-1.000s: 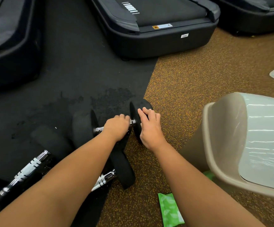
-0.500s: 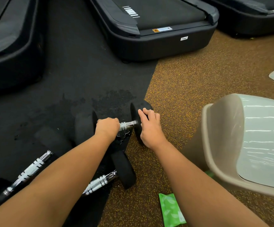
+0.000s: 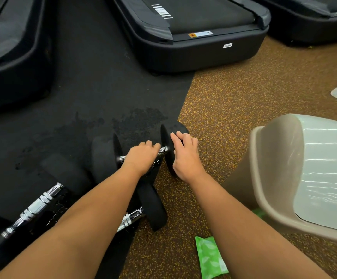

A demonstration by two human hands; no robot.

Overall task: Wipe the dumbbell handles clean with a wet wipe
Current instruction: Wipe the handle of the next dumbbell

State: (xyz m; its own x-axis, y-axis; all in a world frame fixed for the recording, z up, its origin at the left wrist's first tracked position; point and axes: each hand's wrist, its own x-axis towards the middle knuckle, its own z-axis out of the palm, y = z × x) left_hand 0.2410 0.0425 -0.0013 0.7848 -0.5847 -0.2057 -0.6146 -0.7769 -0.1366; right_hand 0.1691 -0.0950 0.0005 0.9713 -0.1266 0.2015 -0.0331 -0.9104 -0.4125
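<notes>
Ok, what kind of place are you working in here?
Most likely a gym: treadmills stand along a black rubber mat, chrome-handled dumbbells lie on the ground, and the speckled rubber flooring fits too.

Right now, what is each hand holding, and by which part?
Left hand grips the chrome handle of the black dumbbell; right hand holds its right end disc.

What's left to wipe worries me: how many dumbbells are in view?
3. Far dumbbell: left hand grips its handle, right hand holds its end weight. Middle dumbbell: partly under the left forearm. Third dumbbell: lower left. Others may be hidden.
</notes>
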